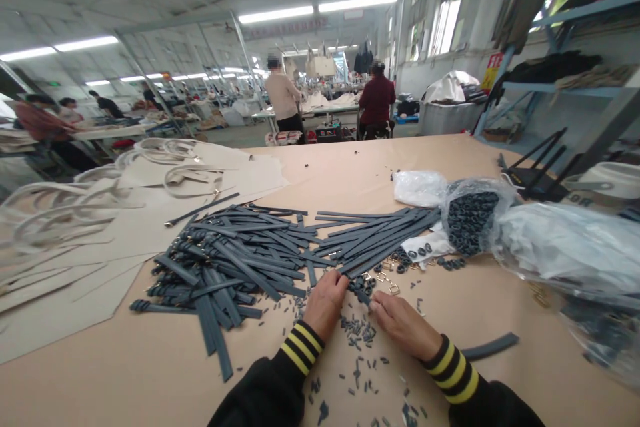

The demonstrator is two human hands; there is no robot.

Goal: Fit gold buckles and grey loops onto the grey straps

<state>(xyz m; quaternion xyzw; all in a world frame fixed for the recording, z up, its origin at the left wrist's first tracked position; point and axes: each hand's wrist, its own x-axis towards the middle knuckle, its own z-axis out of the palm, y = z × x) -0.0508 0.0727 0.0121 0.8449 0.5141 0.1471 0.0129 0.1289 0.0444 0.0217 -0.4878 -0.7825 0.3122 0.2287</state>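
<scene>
A short stretch of dark blue-grey strap (361, 295) shows between my two hands, just above the table. My left hand (326, 301) is closed, its thumb and fingers pinching the strap's left part. From the other side my right hand (403, 325) grips the right end between thumb and fingertips. Right behind the hands lie small dark loops (369, 282) and gold rectangular buckles (394, 289). Small dark offcuts (359, 331) are scattered below and between the hands. My fingers cover part of the strap.
A heap of dark straps (235, 253) lies left, more straps (380, 237) beyond. Beige panels with handles (125, 240) cover the table's left side. A bag of dark loops (473, 220) and a large plastic bag (570, 247) stand right. A loose strap (493, 347) lies beside my right sleeve.
</scene>
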